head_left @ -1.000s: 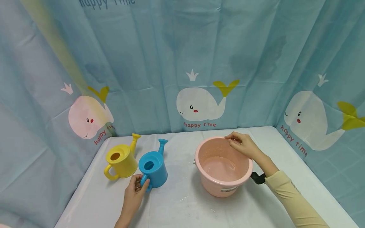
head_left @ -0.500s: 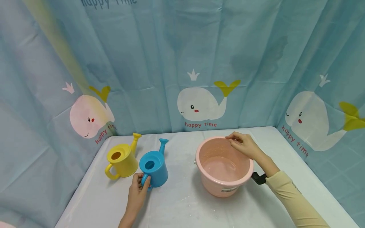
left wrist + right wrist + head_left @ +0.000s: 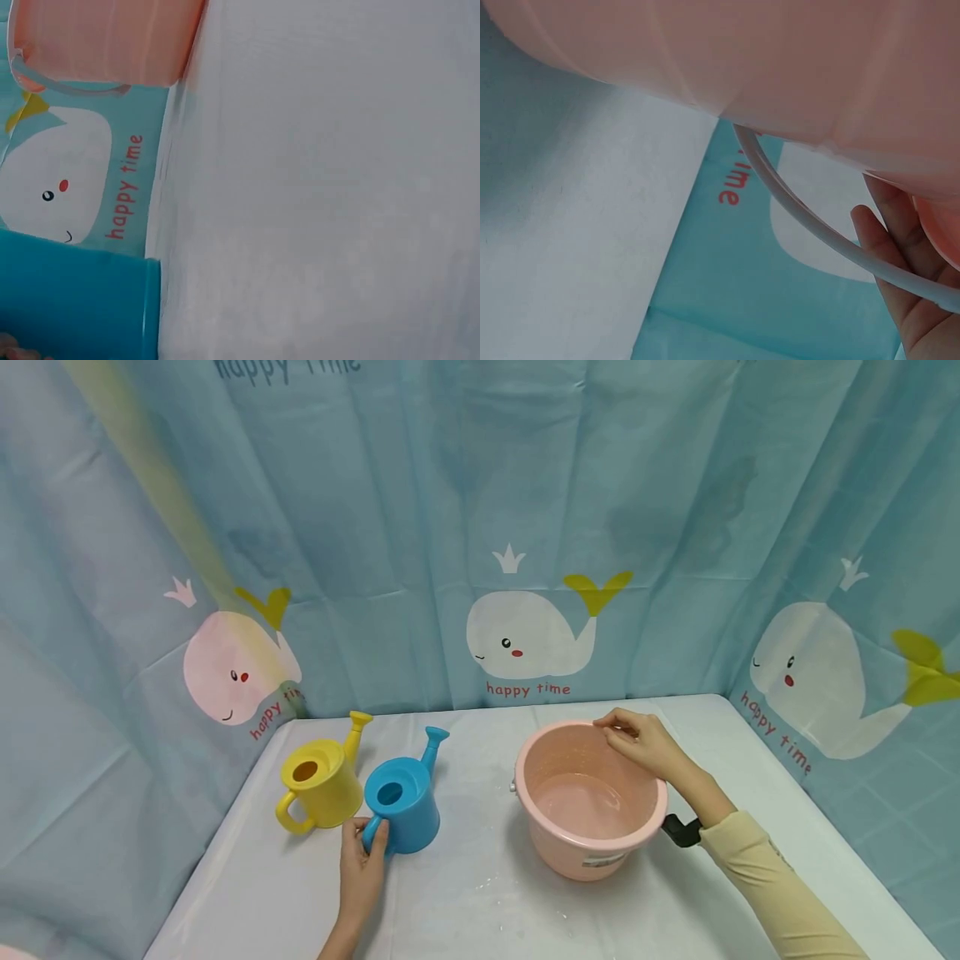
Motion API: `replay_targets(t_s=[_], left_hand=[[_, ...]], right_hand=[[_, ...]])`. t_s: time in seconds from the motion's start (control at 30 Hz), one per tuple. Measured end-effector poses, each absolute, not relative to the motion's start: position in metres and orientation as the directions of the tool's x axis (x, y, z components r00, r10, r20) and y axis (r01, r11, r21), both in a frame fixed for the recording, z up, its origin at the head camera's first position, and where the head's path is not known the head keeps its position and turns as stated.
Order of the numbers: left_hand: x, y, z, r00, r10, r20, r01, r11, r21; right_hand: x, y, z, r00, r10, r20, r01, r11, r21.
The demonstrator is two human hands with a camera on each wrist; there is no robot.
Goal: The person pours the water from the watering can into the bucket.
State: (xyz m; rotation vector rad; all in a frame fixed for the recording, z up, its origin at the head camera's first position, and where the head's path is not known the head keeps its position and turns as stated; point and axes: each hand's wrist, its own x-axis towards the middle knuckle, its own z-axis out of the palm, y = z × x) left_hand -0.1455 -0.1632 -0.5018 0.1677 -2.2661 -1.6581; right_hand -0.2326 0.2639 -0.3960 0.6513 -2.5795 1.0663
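Observation:
My left hand (image 3: 360,868) grips the handle of a blue watering can (image 3: 415,818), which stands upright on the white-covered table. In the left wrist view the can's wall (image 3: 75,296) fills the lower left, with a bit of my fingers (image 3: 21,352) at the corner. A pink bucket (image 3: 558,847) stands to the right of the can. My right hand (image 3: 651,749) holds its far-right rim. The right wrist view shows the bucket (image 3: 780,67) from outside, its pale carrying handle (image 3: 817,229) hanging in front of my fingers (image 3: 881,240). Clear liquid glints at the bucket's bottom.
A yellow watering can (image 3: 330,793) stands left of the blue one, close beside it. Water drops (image 3: 487,883) lie on the table (image 3: 465,927) before the bucket. A blue whale-print curtain (image 3: 405,643) encloses the back and sides.
The blue watering can has turned slightly, its spout swinging a little right and its handle left, with my left hand on it. The right hand and the bucket stay in place.

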Motion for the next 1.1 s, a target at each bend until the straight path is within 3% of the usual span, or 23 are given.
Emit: replay_targets(t_s=[0.4, 0.8, 1.1], left_hand=[[-0.155, -0.162, -0.512, -0.87, -0.388, 0.304, 0.271, 0.14, 0.953], [-0.155, -0.167, -0.512, -0.854, -0.443, 0.274, 0.267, 0.079, 0.96], [-0.154, -0.172, -0.494, -0.833, -0.458, 0.309, 0.343, 0.01, 0.939]], right_hand=[[-0.235, 0.265, -0.396, -0.857, -0.303, 0.417, -0.51, 0.62, -0.596], [-0.235, 0.264, -0.399, -0.854, -0.309, 0.419, -0.516, 0.604, -0.607], [-0.235, 0.265, -0.398, -0.85, -0.312, 0.425, -0.522, 0.606, -0.6]])
